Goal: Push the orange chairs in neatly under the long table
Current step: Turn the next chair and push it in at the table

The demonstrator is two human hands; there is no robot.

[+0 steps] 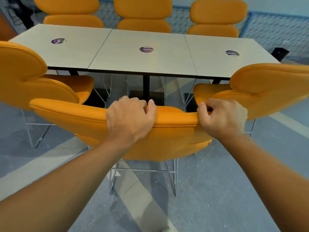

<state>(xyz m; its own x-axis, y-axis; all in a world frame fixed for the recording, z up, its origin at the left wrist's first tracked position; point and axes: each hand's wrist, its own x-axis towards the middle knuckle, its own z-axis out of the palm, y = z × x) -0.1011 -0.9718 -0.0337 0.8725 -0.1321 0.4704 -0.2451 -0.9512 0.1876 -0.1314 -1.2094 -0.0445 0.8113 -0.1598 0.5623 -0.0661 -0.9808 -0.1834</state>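
Note:
An orange chair (173, 136) on thin metal legs stands in front of me, well back from the near edge of the long grey table (143, 64). My left hand (130, 118) grips the top of its backrest near the middle. My right hand (222, 118) grips the same backrest at its right end. A second orange chair (25, 77) stands at the left and a third (267, 87) at the right, their seats just short of the table's near edge. Three more orange chairs (143, 15) line the far side, close against the table.
The table is made of three joined tops, each with a round sticker (146, 49), on black pedestal legs (146, 87). A blue-framed wire mesh fence (275, 29) runs behind the far chairs. A small black object (280, 53) sits by the table's right end. Grey floor lies around me.

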